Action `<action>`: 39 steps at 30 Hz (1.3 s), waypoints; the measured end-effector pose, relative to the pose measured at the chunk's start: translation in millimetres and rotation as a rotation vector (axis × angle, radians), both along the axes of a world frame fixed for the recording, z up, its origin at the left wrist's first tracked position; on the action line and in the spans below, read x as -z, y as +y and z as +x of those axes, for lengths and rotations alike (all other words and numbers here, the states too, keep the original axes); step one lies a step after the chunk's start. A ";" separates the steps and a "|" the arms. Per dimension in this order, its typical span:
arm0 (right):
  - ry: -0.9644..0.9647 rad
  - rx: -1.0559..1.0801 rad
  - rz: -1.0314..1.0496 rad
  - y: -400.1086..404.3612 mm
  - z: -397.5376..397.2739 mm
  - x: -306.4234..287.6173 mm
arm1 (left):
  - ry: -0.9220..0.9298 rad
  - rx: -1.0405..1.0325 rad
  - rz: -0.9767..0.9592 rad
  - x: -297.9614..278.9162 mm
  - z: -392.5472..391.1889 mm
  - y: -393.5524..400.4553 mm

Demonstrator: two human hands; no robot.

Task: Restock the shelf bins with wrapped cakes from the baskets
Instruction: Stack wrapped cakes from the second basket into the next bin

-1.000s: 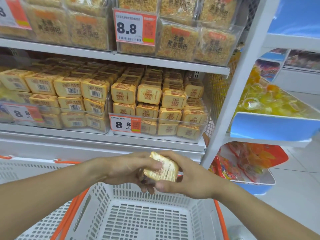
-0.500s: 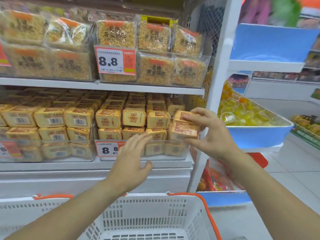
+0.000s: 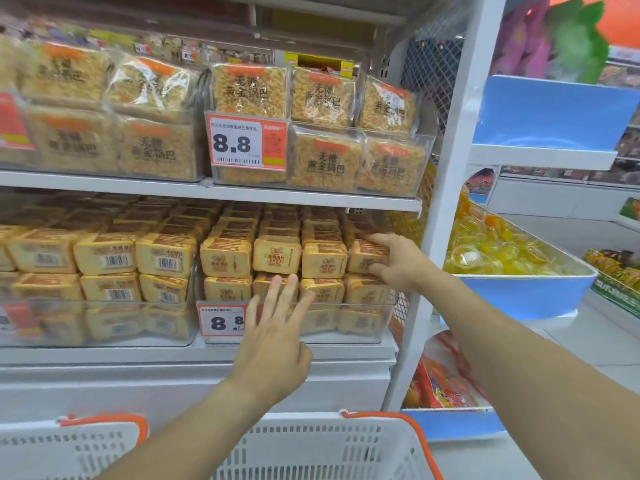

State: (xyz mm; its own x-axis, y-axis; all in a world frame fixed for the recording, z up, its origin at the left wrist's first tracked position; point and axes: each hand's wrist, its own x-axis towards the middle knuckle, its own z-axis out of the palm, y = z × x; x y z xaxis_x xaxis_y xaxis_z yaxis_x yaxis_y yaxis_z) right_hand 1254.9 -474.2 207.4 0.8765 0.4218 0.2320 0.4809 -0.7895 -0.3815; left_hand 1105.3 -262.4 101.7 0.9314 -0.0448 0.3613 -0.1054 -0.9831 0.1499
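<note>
The right hand grips a wrapped cake at the right end of the top row in the clear bin on the lower shelf, fingers curled over its top and thumb under its front edge. The cake sits against its neighbours in the row, level with them. The left hand is held flat with its fingers straight and slightly spread, the fingertips touching the front of the cakes in the second row, just above the 8.8 price tag. A second bin of the same cakes stands to the left, barcodes facing out. The shelf above carries bags of rice crackers. Below, two white baskets with orange rims sit side by side, the right basket between the forearms and the left basket beside it
</note>
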 end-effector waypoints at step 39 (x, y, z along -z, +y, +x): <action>-0.034 -0.017 -0.078 94.5 -61.5 17.4 | 0.127 -0.189 -0.208 -65.5 49.3 15.9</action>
State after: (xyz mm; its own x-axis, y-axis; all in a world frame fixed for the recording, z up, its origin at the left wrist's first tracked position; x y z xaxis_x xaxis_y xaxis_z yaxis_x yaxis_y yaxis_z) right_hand 1193.4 -379.7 190.0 0.8611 0.4548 0.2275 0.5064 -0.8076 -0.3021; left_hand 1154.6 -246.5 167.2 0.9547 0.1958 0.2243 0.1086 -0.9304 0.3502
